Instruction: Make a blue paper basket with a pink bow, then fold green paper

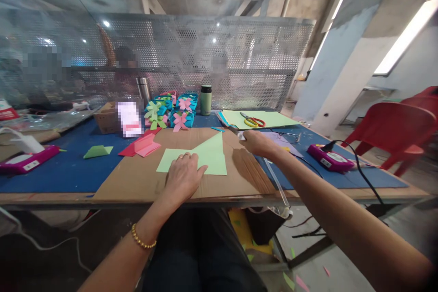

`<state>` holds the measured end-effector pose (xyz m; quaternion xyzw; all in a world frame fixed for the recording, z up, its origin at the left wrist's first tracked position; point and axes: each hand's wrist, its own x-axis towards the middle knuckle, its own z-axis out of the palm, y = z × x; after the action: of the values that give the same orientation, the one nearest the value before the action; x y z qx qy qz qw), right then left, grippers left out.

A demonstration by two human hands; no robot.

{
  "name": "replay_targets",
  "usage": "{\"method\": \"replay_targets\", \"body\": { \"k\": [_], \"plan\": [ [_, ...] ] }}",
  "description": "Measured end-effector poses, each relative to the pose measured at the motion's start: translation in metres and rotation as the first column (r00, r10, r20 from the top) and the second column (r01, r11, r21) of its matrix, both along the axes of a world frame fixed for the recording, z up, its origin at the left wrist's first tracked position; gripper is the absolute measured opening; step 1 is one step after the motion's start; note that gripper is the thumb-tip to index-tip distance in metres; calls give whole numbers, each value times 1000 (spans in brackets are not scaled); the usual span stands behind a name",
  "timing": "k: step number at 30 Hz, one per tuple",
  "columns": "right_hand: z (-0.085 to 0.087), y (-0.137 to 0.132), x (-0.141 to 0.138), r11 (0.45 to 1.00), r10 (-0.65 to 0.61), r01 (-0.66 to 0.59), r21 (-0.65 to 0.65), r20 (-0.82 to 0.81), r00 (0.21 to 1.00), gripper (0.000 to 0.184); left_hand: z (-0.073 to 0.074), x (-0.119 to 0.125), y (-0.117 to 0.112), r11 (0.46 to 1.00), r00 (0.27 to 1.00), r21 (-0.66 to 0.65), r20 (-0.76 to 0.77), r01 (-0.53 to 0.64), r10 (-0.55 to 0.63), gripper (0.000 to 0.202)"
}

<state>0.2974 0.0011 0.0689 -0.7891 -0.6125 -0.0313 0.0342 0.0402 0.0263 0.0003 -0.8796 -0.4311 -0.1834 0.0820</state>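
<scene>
A light green sheet of paper (214,164) lies on a piece of brown cardboard (133,180), one pointed flap angled up toward the back. My left hand (185,171) rests on the sheet's left part, palm down and thumb apart, pressing it to the cardboard. To the right of the sheet, my right hand (256,142) is above the cardboard's right edge with its fingers closed. A small pale and dark object shows at those fingertips, too unclear to name. Folded red and pink paper (145,143) lies left of the sheet, and a small folded green piece (98,151) farther left.
Scissors (252,121) rest on stacked coloured paper (273,118) at the back right. Paper bows on blue items (183,112), a green bottle (205,100), a steel flask (143,89) and a cardboard box (105,117) stand behind. Purple power strips (330,159) sit at both sides.
</scene>
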Motion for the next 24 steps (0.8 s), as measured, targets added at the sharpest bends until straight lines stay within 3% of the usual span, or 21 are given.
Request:
{"method": "replay_targets", "body": {
  "k": [4, 7, 12, 20, 24],
  "plan": [
    [7, -34, 7, 997, 81, -79, 15, -132, 988, 26, 2, -1, -3, 1000, 1000, -24, 19, 1, -1, 27],
    [3, -46, -1, 985, 172, -169, 34, -246, 954, 26, 3, -2, -4, 999, 999, -35, 31, -7, 8, 29],
    [-10, -38, -11, 965, 253, -258, 34, -362, 897, 22, 2, -3, -2, 999, 999, -36, 34, -16, 17, 27],
    [-18, -29, -4, 962, 258, -273, -2, -320, 912, 26, 1, -2, -2, 999, 999, -45, 33, -17, 18, 24],
    [-18, -32, 0, 963, 254, -270, -12, -295, 921, 42, 2, -2, -3, 999, 999, -49, 31, -18, 20, 22]
  ]
}}
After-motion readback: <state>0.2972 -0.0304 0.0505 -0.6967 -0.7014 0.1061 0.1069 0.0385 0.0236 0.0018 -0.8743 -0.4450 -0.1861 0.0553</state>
